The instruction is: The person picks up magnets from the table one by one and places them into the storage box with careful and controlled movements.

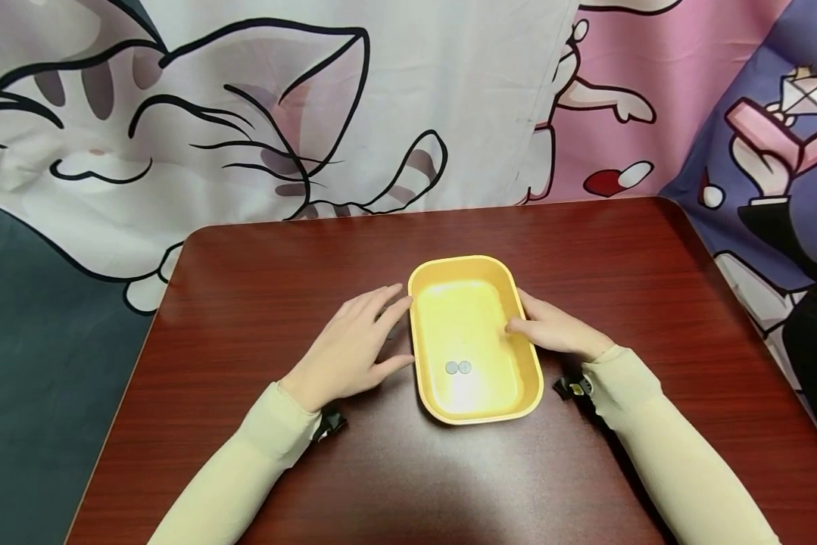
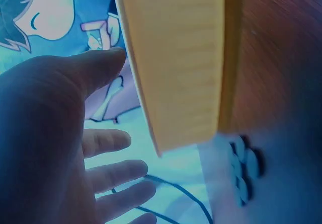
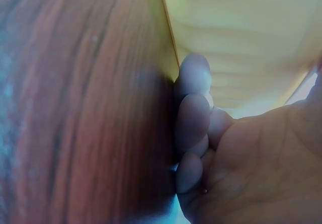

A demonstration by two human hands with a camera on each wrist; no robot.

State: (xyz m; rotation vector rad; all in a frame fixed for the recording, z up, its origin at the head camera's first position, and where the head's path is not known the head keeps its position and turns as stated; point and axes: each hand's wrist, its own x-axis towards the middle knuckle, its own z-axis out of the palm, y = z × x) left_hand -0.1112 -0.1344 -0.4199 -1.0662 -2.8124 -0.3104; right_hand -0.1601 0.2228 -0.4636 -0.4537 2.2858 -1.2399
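Observation:
A yellow rectangular tray [image 1: 476, 412] sits at the middle of the table, with two small silvery coins [image 1: 459, 368] on its floor. My right hand [image 1: 561, 327] grips its right side, the thumb over the rim and inside, the other fingers outside. In the right wrist view, the curled fingers [image 3: 193, 123] lie low against the tray's outer wall [image 3: 241, 43], close to the tabletop. Beside the left rim is my left hand [image 1: 350, 344], fingers extended and loosely spread, fingertips near the rim. Whether they touch it I cannot tell.
Several small round discs [image 2: 244, 168] lie on the table near the tray in the left wrist view; the left hand mostly hides them from the head view. The dark red wooden table [image 1: 279, 272] meets a cartoon-printed curtain [image 1: 408, 91] at its far edge.

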